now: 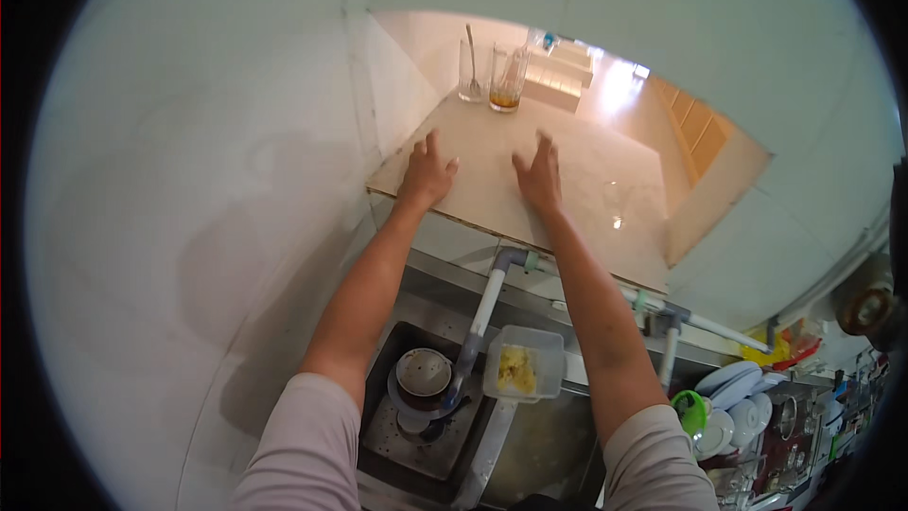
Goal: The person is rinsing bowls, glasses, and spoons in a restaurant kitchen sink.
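My left hand (429, 174) is over the front left part of a pale ledge (475, 145) in a wall opening, its fingers apart and holding nothing. To its right, my right hand (540, 170) reaches over the same ledge, also empty, with thumb and fingers spread. Beyond both hands stand two upright drinking glasses. One glass (466, 78) has a metal spoon (473, 60) in it; the other glass (505, 89) has some amber liquid at its bottom. Whether either hand touches the ledge, I cannot tell.
Below the ledge, a steel sink (418, 454) holds stacked bowls (423, 371). A clear plastic container (546, 369) with yellow food sits on the divider beside a second, water-filled basin (543, 447). A plastic pipe (486, 309) rises between my arms. White plates (731, 383) stand at the right.
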A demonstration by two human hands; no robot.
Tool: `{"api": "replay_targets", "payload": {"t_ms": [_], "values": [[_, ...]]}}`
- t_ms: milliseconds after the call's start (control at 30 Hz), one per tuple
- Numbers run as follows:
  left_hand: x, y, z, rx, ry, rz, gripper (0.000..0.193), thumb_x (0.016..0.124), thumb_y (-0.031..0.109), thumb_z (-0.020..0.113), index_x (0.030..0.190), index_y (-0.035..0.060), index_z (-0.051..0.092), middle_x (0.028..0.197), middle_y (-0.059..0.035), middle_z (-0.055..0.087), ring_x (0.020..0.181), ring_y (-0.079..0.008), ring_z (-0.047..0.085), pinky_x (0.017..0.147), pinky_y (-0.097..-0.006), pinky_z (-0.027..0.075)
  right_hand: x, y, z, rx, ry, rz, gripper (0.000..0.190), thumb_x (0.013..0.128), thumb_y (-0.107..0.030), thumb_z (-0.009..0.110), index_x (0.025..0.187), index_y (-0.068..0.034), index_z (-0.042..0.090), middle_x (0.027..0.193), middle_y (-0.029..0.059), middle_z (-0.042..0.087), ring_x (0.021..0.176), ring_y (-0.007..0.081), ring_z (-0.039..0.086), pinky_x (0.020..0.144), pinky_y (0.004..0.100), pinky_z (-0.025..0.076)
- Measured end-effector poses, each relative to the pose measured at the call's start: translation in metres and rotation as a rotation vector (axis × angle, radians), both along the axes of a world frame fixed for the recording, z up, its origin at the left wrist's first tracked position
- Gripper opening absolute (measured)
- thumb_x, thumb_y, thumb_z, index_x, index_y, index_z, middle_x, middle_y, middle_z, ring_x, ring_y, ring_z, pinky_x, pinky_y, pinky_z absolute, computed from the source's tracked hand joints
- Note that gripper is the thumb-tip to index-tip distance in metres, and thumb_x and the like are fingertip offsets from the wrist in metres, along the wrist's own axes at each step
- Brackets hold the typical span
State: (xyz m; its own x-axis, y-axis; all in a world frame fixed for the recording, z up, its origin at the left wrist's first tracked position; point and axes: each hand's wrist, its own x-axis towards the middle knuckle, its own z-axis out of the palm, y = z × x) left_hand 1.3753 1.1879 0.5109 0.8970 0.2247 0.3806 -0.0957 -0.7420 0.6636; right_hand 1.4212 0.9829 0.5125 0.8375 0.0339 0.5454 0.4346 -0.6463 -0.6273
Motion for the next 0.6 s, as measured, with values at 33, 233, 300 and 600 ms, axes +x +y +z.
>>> {"api": "replay_targets", "payload": {"t_ms": [33,233,300,600], "values": [[0.023,0.000,-0.001,0.078,-0.006,0.024,0.071,0.080,0.021,0.064,0.138,0.0071,0.024,0.130,-0.0282,0.038,0.121,-0.0427,0.040,0.100,-0.0469,0.037,0.033,0.011,0.003,0.078,-0.076,-0.027,0.067,0.081,-0.023,0.064,0.133,-0.005,0.027,0.125,0.0275,0.041,0.119,0.0415,0.040,0.099,0.0478,0.035],[0.153,0.031,0.001,0.033,-0.368,-0.008,0.086,0.071,0.027,0.072,0.138,0.0086,0.021,0.131,-0.0307,0.035,0.123,-0.0425,0.038,0.101,-0.0457,0.036,0.151,0.065,0.017,0.304,-0.264,-0.111,0.096,0.062,-0.033,0.080,0.132,0.001,0.023,0.134,0.0266,0.033,0.124,0.0383,0.038,0.101,0.0419,0.037],[0.200,0.030,0.006,-0.010,-0.458,-0.011,0.091,0.068,0.029,0.076,0.138,0.0082,0.021,0.127,-0.0284,0.043,0.121,-0.0395,0.042,0.101,-0.0445,0.036,0.181,0.066,0.013,0.289,-0.334,-0.163,0.098,0.059,-0.033,0.082,0.130,0.002,0.025,0.134,0.0263,0.035,0.124,0.0372,0.039,0.101,0.0397,0.038],[0.312,0.006,0.033,-0.476,-0.448,-0.290,0.111,0.060,0.011,0.083,0.143,0.0098,0.009,0.130,-0.0230,0.044,0.115,-0.0326,0.049,0.098,-0.0405,0.042,0.281,0.040,-0.006,0.283,-0.121,0.268,0.101,0.071,-0.017,0.077,0.145,-0.013,0.008,0.147,0.0265,0.012,0.112,0.0383,0.052,0.081,0.0548,0.048]]}}
